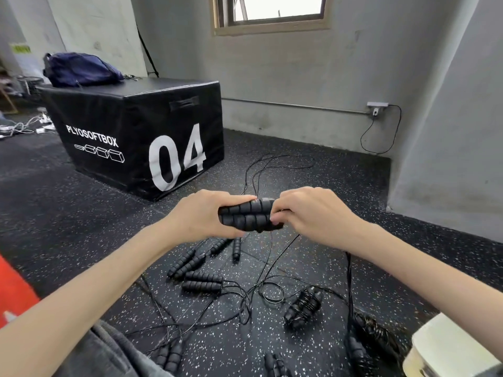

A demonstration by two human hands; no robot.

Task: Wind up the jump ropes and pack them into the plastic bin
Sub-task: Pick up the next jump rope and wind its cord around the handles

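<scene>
Two black ribbed jump rope handles (251,216) lie side by side in the air between my hands. My left hand (202,216) grips their left ends; my right hand (310,213) pinches their right ends, where the thin black cord (255,175) leaves and trails over the floor behind. Below, several more handle pairs (202,281) lie on the speckled floor among loose tangled cords. One wound rope bundle (303,308) rests at the right, another (373,333) beside the pale plastic bin (446,346) at the bottom right corner.
A black plyo soft box (141,137) marked 04 stands at the back left with a blue bag (81,69) on top. Grey walls close the back and right. An orange object (13,289) sits at the left edge. My grey-clad leg (109,355) is at the bottom.
</scene>
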